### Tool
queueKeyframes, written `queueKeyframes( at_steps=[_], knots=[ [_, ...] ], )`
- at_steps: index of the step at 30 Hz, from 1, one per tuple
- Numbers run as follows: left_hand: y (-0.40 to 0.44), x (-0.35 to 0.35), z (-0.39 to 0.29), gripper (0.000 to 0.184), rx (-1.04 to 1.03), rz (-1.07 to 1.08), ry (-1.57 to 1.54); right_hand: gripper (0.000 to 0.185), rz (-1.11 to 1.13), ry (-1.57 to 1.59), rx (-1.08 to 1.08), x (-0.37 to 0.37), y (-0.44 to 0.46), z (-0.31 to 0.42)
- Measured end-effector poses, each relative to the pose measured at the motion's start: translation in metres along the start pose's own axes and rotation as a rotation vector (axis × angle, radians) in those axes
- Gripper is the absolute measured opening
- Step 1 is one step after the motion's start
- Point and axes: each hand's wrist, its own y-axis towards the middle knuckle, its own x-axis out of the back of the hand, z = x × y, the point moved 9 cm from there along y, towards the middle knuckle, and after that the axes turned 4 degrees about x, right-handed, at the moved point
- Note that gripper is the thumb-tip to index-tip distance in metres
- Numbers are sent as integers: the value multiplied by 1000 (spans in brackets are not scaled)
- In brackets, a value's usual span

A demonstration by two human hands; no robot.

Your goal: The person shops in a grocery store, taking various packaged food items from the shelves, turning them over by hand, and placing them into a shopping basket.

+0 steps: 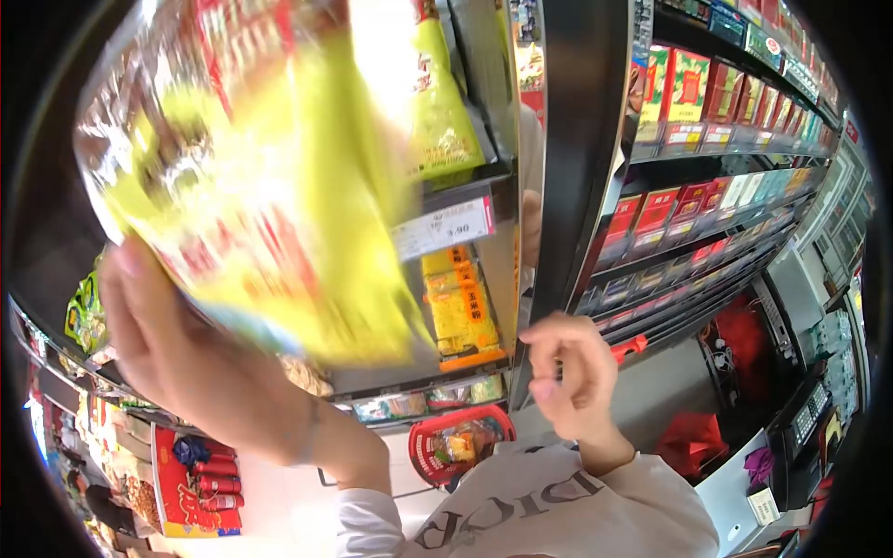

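The left hand grips a shiny yellow bag near the shelf's edge; the right hand, half curled, holds nothing.

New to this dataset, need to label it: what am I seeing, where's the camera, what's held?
No robot here: a person works with two bare hands. The one picture comes from a camera on their head, looking forward and down; the round, bent look suggests a wide lens. Their body is at the bottom.

The left hand holds up a glossy yellow-green bag, its print blurred. The right hand is loosely curled, with nothing visible in it.

Behind the bag is a store shelf: a similar upright bag, a price tag reading 3.90, and yellow packets below. A red basket with packaged goods sits lower down. To the right, more shelves carry rows of small boxes.
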Motion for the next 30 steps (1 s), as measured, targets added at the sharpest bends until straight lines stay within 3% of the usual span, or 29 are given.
queueKeyframes(
  at_steps=[3, 4, 8, 10, 11, 14, 20, 22, 24, 26, 28, 30],
  knots=[
    [-72, 10, 29, 22, 323, 132, -143, 70, 166, 100, 67, -25, 3, 9],
    [-95, 10, 40, 22, 445, 203, -264, 70, 175, 166, 32, -27, -12, 4],
    [-144, 32, 59, 20, 469, 131, -43, 68, 173, 421, -160, -33, -50, -20],
    [-160, 44, 77, 20, 595, 210, -19, 57, 128, 532, -442, -40, -60, -37],
    [-167, 46, 85, 17, 696, 243, -60, 48, 130, 494, -433, -43, -60, -42],
    [-177, 47, 94, 14, 805, 332, -34, 45, 106, 352, -521, -49, -75, -58],
    [-199, 64, 112, 11, 892, 444, 18, 38, 7, 384, -621, -50, -91, -79],
    [-204, 64, 114, 28, 857, 442, 31, 37, -48, 396, -663, -51, -94, -85],
    [-221, 57, 119, 74, 901, 657, -41, 37, 122, -291, -255, -48, -74, -60],
    [-261, 61, 131, 97, 1094, 599, -385, 42, 140, -347, -39, -66, -79, -49],
    [-287, 41, 142, 109, 1342, 488, -785, 40, 364, -568, 82, -89, -84, -43],
    [-296, 36, 139, 102, 1469, 462, -917, 43, 392, -529, 0, -104, -77, -41]
  ],
)
